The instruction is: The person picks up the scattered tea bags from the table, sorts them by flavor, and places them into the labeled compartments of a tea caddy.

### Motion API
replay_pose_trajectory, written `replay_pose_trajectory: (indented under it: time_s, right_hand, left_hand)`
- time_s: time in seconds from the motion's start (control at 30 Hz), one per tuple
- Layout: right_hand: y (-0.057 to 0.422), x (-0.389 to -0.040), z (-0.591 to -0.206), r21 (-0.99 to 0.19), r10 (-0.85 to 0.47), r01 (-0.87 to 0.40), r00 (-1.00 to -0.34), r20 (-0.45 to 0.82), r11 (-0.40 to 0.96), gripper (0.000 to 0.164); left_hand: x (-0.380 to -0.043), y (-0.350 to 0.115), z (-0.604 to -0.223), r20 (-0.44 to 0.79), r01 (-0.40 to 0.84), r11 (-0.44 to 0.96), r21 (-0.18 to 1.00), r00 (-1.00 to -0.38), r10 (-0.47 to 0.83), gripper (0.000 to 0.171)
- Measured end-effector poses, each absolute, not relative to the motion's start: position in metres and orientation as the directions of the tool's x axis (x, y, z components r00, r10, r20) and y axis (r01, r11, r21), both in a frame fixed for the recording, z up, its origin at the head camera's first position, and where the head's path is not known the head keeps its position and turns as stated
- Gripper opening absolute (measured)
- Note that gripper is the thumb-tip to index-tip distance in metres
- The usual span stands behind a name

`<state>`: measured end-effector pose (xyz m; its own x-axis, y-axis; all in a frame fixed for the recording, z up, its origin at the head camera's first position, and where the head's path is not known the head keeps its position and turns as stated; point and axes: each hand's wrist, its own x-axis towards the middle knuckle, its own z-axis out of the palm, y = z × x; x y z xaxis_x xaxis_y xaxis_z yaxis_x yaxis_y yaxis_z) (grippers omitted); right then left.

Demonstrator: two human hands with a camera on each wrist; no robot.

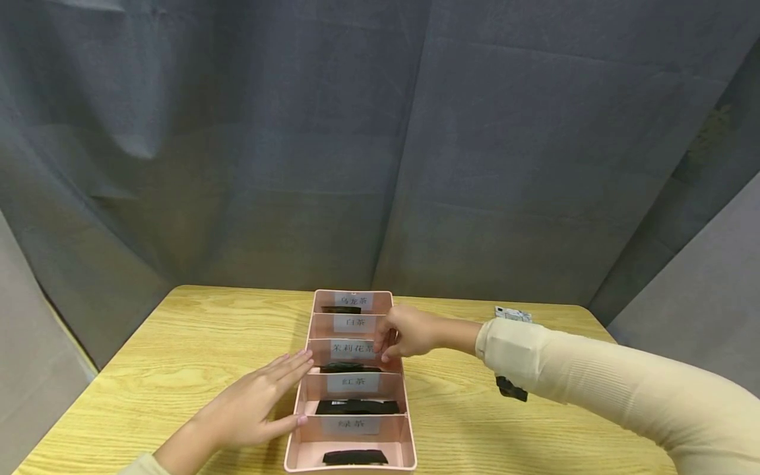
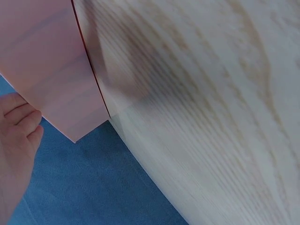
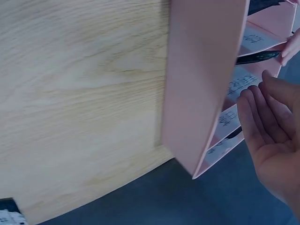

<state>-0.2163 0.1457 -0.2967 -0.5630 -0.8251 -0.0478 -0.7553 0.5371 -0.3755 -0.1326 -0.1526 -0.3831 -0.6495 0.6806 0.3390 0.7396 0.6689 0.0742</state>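
A long pink box [image 1: 411, 439] with a row of labelled compartments stands on the table. My left hand [image 1: 255, 399] touches its left rim with straight fingers; the left wrist view shows those fingers [image 2: 26, 117] along the pink wall. Over the right rim, at the middle compartment, hovers my right hand [image 1: 410, 330], fingers loosely bent. In the right wrist view, nothing sits between that hand's thumb and fingers [image 3: 255, 112]. Below them in the middle compartment lies a dark packet [image 1: 350, 367]. Other black packets lie in the nearest compartment [image 1: 355, 456], the one behind it [image 1: 357, 407] and the farthest [image 1: 341, 309].
To the right on the wooden table [image 1: 463, 422], a black packet [image 1: 512, 389] shows partly under my right forearm. Farther back lies a packet with a pale printed face [image 1: 513, 314]. A grey curtain [image 1: 380, 165] hangs behind the table's far edge.
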Motion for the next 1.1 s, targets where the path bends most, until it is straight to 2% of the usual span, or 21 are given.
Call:
replay_pose_trajectory:
  time_s: [0.33, 0.67, 1.1]
  right_hand:
    - [0.18, -0.219, -0.307, -0.406, -0.796, -0.73, -0.605, 0.011, 0.549, 0.006]
    - [0.214, -0.22, -0.316, -0.486, -0.751, -0.67, -0.659, 0.041, 0.561, 0.005]
    - [0.265, -0.223, -0.326, -0.461, -0.678, -0.614, -0.734, 0.036, 0.641, 0.006]
  left_hand:
    - [-0.134, -0.154, -0.384, 0.38, 0.754, 0.657, 0.026, -0.615, 0.691, 0.07]
    - [-0.132, -0.155, -0.385, 0.356, 0.748, 0.664, 0.021, -0.626, 0.694, 0.07]
    - [-0.131, -0.155, -0.384, 0.384, 0.748, 0.664, -0.005, -0.612, 0.692, 0.071]
